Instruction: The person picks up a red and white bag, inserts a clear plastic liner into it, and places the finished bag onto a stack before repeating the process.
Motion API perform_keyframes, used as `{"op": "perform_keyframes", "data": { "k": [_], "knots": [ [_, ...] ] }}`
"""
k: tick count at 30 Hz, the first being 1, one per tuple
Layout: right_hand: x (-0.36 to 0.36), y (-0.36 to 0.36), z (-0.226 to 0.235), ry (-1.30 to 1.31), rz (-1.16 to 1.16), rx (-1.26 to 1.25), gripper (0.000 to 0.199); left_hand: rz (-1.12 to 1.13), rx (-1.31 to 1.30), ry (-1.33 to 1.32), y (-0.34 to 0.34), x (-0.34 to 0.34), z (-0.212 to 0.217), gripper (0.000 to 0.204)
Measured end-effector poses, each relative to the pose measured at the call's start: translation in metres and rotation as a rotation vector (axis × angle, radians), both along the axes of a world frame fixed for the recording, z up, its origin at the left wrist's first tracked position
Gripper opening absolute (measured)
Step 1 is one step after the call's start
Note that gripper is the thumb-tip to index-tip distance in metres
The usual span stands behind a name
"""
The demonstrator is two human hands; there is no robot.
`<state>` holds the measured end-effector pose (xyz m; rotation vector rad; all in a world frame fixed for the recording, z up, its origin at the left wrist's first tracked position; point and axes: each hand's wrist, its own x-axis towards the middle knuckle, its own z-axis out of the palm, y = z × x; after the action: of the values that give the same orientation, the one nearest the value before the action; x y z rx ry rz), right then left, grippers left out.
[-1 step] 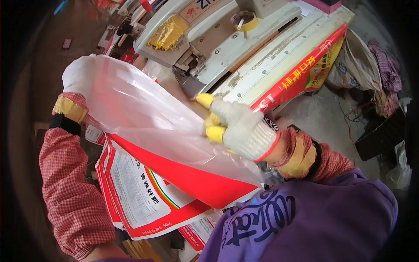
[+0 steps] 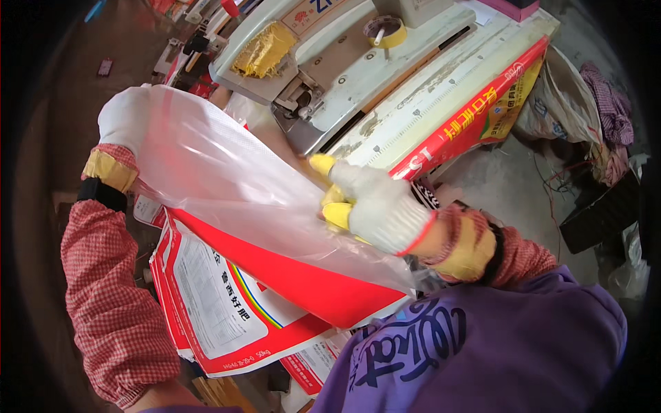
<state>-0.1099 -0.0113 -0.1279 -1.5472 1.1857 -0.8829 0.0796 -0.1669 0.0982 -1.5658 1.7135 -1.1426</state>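
A red and white woven sack [image 2: 220, 316] with a clear plastic liner [image 2: 227, 162] is spread in front of me, its liner lifted and pulled wide at the mouth. At the far left, my left hand [image 2: 125, 118], in a white glove, is closed on the upper corner of the liner. My right hand [image 2: 375, 205] wears a white knit glove with yellow fingertips. Its lower fingers are curled against the liner's right part, where the film gathers into folds, while one yellow fingertip points out to the left. The exact pinch is hidden under the glove.
A grey sewing machine [image 2: 337, 76] stands beyond the sack, with a yellow tape roll [image 2: 384, 32] on its bed. Another red and yellow sack [image 2: 475, 117] hangs along the table edge. A black crate [image 2: 601, 213] and a pale bag [image 2: 558, 103] are at the right.
My right hand has shifted very slightly left and up along the liner. The left hand stays at the liner's corner.
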Motion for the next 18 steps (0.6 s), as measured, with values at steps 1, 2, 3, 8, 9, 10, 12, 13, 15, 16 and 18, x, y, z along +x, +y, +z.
{"op": "perform_keyframes", "data": {
  "k": [1, 2, 3, 8, 9, 10, 12, 13, 15, 16, 18],
  "knots": [
    [0.004, 0.001, -0.009, -0.035, 0.004, 0.0, 0.054, -0.019, 0.005, -0.004, -0.002, 0.0, -0.003, 0.027],
    [0.01, -0.012, -0.024, 0.13, -0.016, -0.042, 0.042, -0.046, 0.011, -0.01, -0.006, -0.004, -0.005, 0.027],
    [0.017, -0.026, -0.04, 0.131, -0.027, -0.033, 0.042, -0.058, 0.019, -0.01, -0.01, -0.009, -0.009, 0.027],
    [0.02, -0.038, -0.03, 0.312, 0.23, 0.025, 0.031, -0.013, 0.059, 0.038, 0.004, -0.015, 0.0, 0.029],
    [0.021, -0.037, -0.025, 0.309, 0.237, 0.019, 0.031, -0.005, 0.055, 0.035, 0.002, -0.009, 0.007, 0.029],
    [0.026, -0.037, -0.019, 0.332, 0.273, -0.13, 0.027, 0.003, 0.006, 0.175, -0.003, 0.006, 0.019, 0.029],
    [0.041, -0.034, -0.003, 0.28, 0.307, -0.362, 0.022, 0.078, -0.098, 0.429, -0.019, 0.03, 0.035, 0.031],
    [0.055, -0.039, -0.003, 0.206, 0.313, -0.412, 0.02, 0.092, -0.067, 0.438, -0.049, 0.048, 0.03, 0.031],
    [0.098, 0.001, 0.021, -0.23, 0.282, -0.307, 0.029, 0.087, -0.013, 0.007, -0.08, 0.169, 0.1, 0.03],
    [0.095, -0.001, 0.029, -0.205, 0.243, -0.296, 0.029, 0.024, -0.006, -0.002, -0.103, 0.148, 0.077, 0.028],
    [0.075, -0.023, 0.037, 0.106, 0.396, -0.14, 0.03, 0.066, -0.006, 0.034, -0.076, -0.013, -0.033, 0.028]
  ]
}}
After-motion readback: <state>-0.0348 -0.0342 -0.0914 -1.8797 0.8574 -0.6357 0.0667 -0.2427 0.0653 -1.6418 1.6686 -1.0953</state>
